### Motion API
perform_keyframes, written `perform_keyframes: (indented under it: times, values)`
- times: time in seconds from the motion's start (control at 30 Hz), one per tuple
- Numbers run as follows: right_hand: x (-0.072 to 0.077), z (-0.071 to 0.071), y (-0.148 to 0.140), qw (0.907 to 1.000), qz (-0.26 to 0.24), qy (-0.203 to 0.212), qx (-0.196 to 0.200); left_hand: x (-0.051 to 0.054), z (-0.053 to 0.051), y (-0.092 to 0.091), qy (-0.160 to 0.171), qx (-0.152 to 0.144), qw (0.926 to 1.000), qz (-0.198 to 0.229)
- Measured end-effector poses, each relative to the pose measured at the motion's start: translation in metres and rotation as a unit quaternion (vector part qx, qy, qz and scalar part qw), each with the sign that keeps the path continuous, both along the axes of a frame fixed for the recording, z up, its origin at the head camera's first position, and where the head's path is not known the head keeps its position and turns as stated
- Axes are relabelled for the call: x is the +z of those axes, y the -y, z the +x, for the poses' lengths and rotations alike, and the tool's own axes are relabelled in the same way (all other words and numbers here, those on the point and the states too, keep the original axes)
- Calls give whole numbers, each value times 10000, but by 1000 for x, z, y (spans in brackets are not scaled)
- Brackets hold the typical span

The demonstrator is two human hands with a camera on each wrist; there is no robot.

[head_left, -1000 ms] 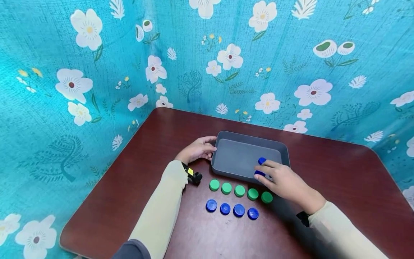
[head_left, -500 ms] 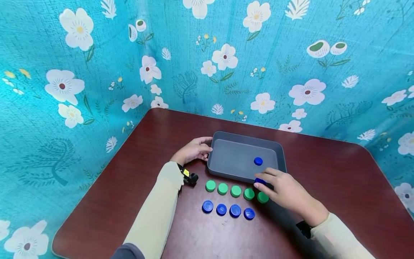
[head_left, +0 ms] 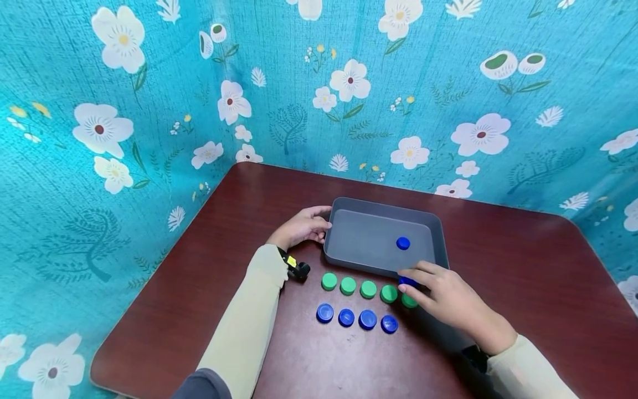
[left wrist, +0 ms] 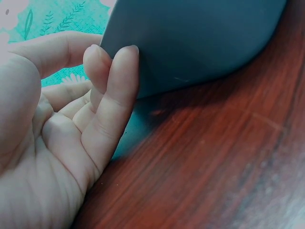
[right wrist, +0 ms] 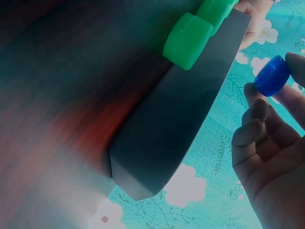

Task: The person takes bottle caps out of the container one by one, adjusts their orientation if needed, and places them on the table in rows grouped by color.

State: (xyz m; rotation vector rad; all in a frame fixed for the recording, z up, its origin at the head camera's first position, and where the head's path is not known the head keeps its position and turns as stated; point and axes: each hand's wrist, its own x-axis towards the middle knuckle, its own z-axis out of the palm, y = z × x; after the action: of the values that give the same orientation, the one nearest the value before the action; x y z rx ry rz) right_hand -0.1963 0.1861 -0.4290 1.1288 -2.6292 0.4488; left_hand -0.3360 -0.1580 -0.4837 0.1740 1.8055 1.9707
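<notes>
My left hand (head_left: 301,227) grips the left end of a grey tray (head_left: 364,235). In the left wrist view its fingertips (left wrist: 125,59) press on the tray's wall at the edge. My right hand (head_left: 448,296) pinches a blue bottle cap (head_left: 406,281) just over the tray's near right rim. The right wrist view shows that blue cap (right wrist: 272,76) tilted between thumb and finger, apart from the tray (right wrist: 167,119). One blue cap (head_left: 403,243) lies inside the tray, toward its right end. In front of the tray stands a row of several green caps (head_left: 368,289), the rightmost partly hidden by my right hand.
A second row, of several blue caps (head_left: 367,319), lies nearer to me on the dark red wooden table (head_left: 319,366). A turquoise flowered curtain (head_left: 289,72) hangs round the table's back and left edges.
My right hand has drawn back toward me, carrying its blue cap from over the tray to the near rim. The cap in the tray stays put. My left hand keeps its place on the tray.
</notes>
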Motion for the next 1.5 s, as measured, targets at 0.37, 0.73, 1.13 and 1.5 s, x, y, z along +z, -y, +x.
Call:
perform_keyframes:
  times: [0.37, 0.73, 1.13, 1.5]
  values:
    - [0, 0, 1, 9999, 37, 60, 99, -1, -2, -2, -58, -6, 10000, 25]
    - [-7, 17, -5, 9999, -94, 44, -2, -8, 4, -6, -92, -95, 9999, -75]
    - [-8, 19, -6, 9996, -31, 94, -247, -1, 0, -3, -108, -20, 9999, -49]
    - [-11, 23, -9, 9995, 97, 110, -273, -3, 2, -1, -110, -31, 9999, -57]
